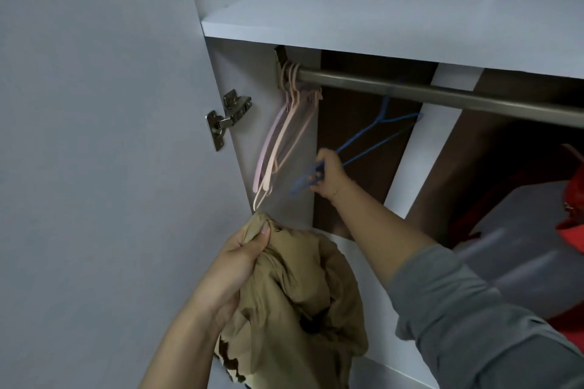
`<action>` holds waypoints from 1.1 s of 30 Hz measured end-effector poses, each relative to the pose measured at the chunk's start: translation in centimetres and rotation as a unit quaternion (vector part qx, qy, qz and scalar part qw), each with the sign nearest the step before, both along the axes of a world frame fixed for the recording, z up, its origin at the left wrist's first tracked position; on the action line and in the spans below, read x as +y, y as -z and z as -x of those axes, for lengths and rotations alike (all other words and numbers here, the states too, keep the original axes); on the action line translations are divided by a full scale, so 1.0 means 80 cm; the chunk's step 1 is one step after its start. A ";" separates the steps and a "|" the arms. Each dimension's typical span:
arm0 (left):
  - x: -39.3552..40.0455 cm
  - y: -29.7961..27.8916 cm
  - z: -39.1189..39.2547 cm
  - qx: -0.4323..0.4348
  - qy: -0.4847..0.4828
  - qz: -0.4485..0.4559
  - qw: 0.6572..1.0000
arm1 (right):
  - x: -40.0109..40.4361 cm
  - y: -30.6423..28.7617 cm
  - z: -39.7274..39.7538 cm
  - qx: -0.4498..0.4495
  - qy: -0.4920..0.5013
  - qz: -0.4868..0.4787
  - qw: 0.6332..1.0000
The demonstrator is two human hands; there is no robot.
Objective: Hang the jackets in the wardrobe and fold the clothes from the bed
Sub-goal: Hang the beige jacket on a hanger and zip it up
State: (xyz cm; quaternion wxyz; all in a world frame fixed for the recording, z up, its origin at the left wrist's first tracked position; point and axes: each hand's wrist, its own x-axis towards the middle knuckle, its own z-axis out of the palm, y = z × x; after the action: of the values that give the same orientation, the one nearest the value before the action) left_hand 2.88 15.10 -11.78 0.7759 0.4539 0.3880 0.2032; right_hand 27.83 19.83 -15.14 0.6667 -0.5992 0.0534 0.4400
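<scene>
The single head camera is sitting close in front of the open wardrobe (395, 9) and is tilting upward, so the underside of the shelf and the hanging rail (442, 95) are running across the upper half of the wide-angle picture. It is looking along both forearms from behind, with the left hand (240, 259) near the lens at lower centre and the right hand (328, 175) farther in. No second view is sharing the scene.
</scene>
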 end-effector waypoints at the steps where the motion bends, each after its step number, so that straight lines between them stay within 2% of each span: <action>1: 0.002 0.002 -0.001 0.005 -0.001 -0.003 1.000 | -0.004 -0.003 -0.003 0.003 0.041 -0.011 0.999; 4: 0.007 0.002 -0.003 0.004 0.007 -0.002 1.000 | -0.028 -0.018 -0.008 0.009 0.096 -0.066 0.993; 7: 0.011 -0.004 -0.003 0.005 0.044 -0.002 0.999 | -0.079 -0.033 0.001 0.016 0.076 -0.116 0.990; 10: 0.016 -0.012 -0.003 0.013 0.120 -0.008 0.993 | -0.141 -0.030 0.017 -0.023 0.025 -0.090 0.995; 14: 0.028 -0.016 -0.021 0.039 0.223 -0.108 0.968 | -0.234 -0.005 0.054 -0.076 -0.019 -0.038 0.996; 16: 0.041 -0.013 -0.039 0.061 0.292 -0.224 0.928 | -0.281 0.009 0.078 -0.075 -0.043 -0.039 0.995; 19: 0.055 -0.010 -0.067 0.112 0.359 -0.402 0.835 | -0.333 0.026 0.108 -0.042 -0.072 -0.080 0.993; 21: 0.061 -0.009 -0.079 0.120 0.382 -0.477 0.783 | -0.357 0.036 0.121 -0.016 -0.092 -0.105 0.990; 22: 0.063 -0.008 -0.082 0.123 0.385 -0.495 0.769 | -0.368 0.040 0.125 -0.006 -0.103 -0.111 0.988; 24: 0.070 -0.005 -0.086 0.133 0.365 -0.515 0.764 | -0.389 0.046 0.128 0.009 -0.130 -0.116 0.985; 29: 0.084 -0.014 -0.083 0.141 0.252 -0.506 0.813 | -0.429 0.050 0.123 0.020 -0.208 -0.095 0.973; 33: 0.075 -0.032 -0.080 0.143 0.186 -0.519 0.822 | -0.458 0.042 0.115 0.005 -0.252 -0.035 0.967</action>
State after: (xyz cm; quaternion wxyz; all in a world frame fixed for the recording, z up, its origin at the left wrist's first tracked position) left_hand 9.28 21.12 -9.23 0.3840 0.8772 0.2401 0.1594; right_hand 18.67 -16.79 -18.53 0.5540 -0.5677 -0.1116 0.5986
